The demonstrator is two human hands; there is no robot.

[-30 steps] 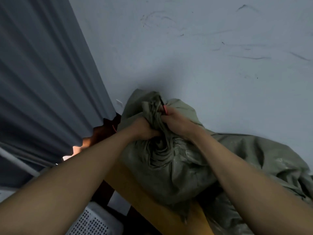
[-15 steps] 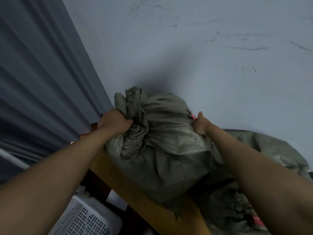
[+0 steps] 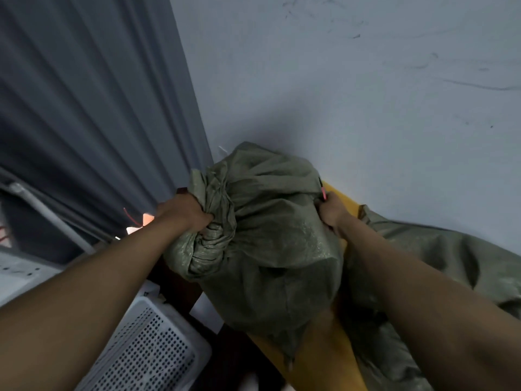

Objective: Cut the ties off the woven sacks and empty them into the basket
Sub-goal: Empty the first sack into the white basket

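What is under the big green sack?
The sack sits on a yellow-brown table, which shows below and beside it. What is inside the sack cannot be seen; the cloth covers it.

Left hand (image 3: 183,214), right hand (image 3: 332,211) clenched, arms extended forward.

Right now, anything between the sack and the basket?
Nothing visible. The hands, left and right, grip the sack on the yellow table; the basket sits open below its left edge, past the left forearm.
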